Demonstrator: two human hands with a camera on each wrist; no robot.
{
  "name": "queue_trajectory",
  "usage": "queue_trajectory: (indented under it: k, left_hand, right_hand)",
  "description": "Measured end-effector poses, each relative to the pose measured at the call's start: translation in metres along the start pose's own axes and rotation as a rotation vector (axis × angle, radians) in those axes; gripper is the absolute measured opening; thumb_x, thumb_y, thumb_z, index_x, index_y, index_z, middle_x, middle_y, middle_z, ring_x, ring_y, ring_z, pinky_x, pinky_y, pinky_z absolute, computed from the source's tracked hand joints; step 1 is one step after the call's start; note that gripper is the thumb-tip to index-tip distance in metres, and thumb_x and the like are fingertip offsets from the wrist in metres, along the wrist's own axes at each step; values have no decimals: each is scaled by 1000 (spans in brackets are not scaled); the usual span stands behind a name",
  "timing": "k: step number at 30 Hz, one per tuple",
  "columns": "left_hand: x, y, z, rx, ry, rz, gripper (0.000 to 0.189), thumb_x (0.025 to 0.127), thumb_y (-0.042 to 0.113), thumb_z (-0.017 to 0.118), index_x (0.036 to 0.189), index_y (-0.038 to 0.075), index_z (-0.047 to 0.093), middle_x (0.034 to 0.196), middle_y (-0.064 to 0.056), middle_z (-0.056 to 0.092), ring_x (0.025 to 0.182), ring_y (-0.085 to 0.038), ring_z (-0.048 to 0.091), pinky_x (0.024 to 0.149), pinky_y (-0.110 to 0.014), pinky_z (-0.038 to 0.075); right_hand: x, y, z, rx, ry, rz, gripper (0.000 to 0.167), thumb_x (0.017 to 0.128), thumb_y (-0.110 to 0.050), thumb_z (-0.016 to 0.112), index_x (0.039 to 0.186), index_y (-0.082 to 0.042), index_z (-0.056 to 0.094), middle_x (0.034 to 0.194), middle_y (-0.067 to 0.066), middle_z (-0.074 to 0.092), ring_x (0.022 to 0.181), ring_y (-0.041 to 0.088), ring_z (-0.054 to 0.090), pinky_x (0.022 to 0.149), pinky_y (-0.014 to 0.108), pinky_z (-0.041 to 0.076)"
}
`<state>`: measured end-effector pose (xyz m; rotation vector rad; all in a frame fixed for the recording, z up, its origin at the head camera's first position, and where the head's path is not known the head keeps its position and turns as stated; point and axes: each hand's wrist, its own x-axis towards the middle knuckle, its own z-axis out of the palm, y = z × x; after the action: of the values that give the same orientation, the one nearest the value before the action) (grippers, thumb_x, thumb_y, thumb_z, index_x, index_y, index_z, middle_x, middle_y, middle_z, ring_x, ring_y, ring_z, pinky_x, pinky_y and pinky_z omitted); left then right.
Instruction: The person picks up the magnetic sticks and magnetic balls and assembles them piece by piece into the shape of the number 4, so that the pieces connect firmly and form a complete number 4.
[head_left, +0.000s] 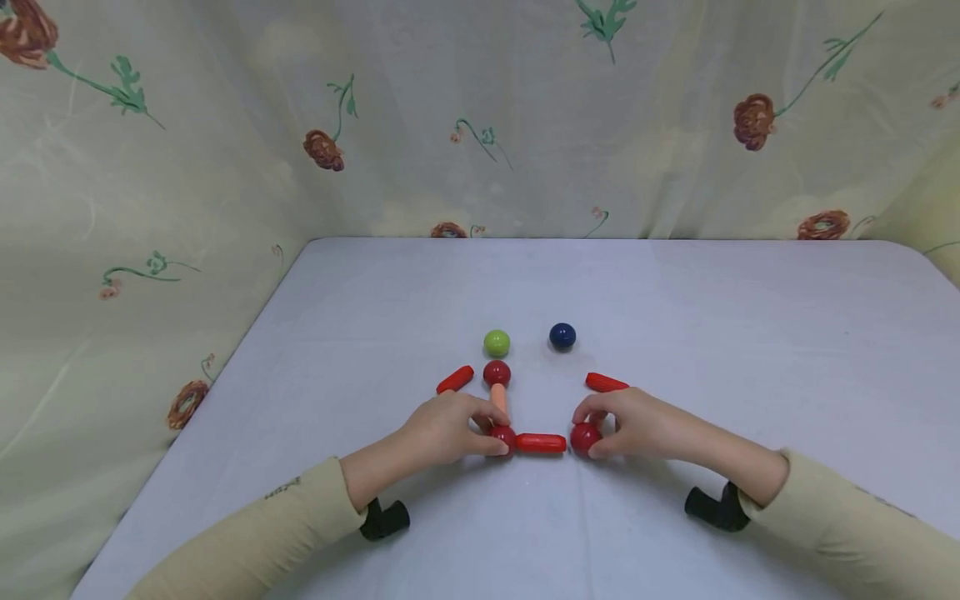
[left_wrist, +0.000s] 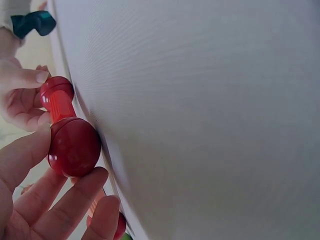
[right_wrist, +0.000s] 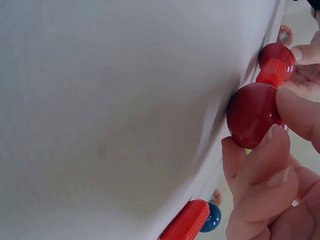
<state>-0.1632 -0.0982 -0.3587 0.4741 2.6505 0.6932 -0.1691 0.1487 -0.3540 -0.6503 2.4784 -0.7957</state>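
My left hand pinches a dark red ball between thumb and fingers at the near end of the table's middle. A bright red stick lies against this ball and points toward a second dark red ball. That second ball is gripped by my right hand; a narrow gap seems to part it from the stick. Behind the left ball, a peach-coloured stick runs back to a third dark red ball. My left fingers partly hide the peach stick's near end.
Beyond the third red ball sits a green ball, with a dark blue ball to its right. Loose red sticks lie left and right. A flowered curtain hangs behind the white-covered table.
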Motion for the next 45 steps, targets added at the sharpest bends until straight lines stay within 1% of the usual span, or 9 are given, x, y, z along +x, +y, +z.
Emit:
queue_trajectory:
  k: [4, 11, 21, 25, 28, 32, 34, 39, 45]
  left_hand:
    - [0, 0, 0, 0, -2, -5, 32, 75, 29, 75, 105, 21, 69, 75, 10, 62, 69, -8, 53, 54, -20, 43]
    - [0, -1, 1, 5, 2, 8, 32, 75, 29, 75, 105, 21, 69, 75, 10, 62, 68, -8, 53, 53, -20, 41]
    - [-2, -2, 2, 19, 11, 20, 33, 76, 30, 74, 107, 21, 68, 75, 10, 62, 69, -8, 53, 53, -19, 42]
    - [-2, -3, 3, 16, 14, 15, 35, 76, 30, 74, 108, 21, 68, 76, 10, 61, 72, -9, 53, 54, -19, 43]
    - [-2, -3, 3, 9, 14, 13, 35, 75, 30, 74, 109, 21, 67, 76, 10, 61, 72, -9, 52, 54, -19, 43]
    - [-1, -4, 4, 11, 17, 15, 35, 75, 30, 75, 109, 21, 68, 75, 10, 61, 70, -9, 52, 54, -19, 43]
    - [-1, -4, 4, 14, 18, 17, 35, 75, 30, 75, 109, 21, 68, 74, 10, 60, 70, -9, 52, 53, -19, 43]
    - [-1, -5, 4, 11, 18, 25, 36, 75, 30, 75, 109, 20, 67, 79, 8, 62, 70, -9, 52, 54, -19, 43]
    - [-1, -5, 4, 10, 19, 28, 36, 75, 29, 75, 109, 20, 67, 87, 6, 65, 71, -8, 53, 55, -18, 44]
  right_hand:
    - [0, -1, 1, 13, -5, 0, 32, 74, -11, 73, 105, -10, 62, 85, -1, 57, 70, 12, 51, 57, 23, 47]
    - [1, -2, 2, 18, -7, -42, 31, 75, -11, 73, 104, -9, 62, 86, -1, 59, 64, 10, 50, 56, 22, 46]
    - [2, -4, 2, 13, -22, -17, 31, 75, -11, 73, 104, -10, 62, 88, -1, 59, 68, 11, 51, 57, 22, 47]
    - [1, -3, -6, -12, -21, -18, 32, 77, -10, 70, 107, -8, 61, 93, 2, 60, 69, 13, 51, 58, 23, 47]
    - [2, 0, -18, -33, 25, -26, 32, 79, -9, 68, 109, -5, 60, 96, 7, 62, 75, 16, 53, 60, 24, 48]
    - [5, 5, -33, -47, 90, -12, 32, 81, -8, 66, 111, -2, 59, 98, 12, 62, 77, 18, 55, 61, 25, 50]
    - [7, 9, -38, -55, 102, 1, 33, 81, -7, 65, 113, -2, 58, 98, 14, 61, 72, 17, 55, 60, 26, 50]
    - [14, 15, -44, -84, 102, 46, 35, 82, -6, 64, 116, -1, 56, 99, 18, 59, 65, 14, 56, 60, 27, 50]
    - [22, 22, -43, -103, 79, 83, 34, 82, -5, 63, 116, -1, 56, 96, 16, 58, 64, 14, 55, 59, 27, 49]
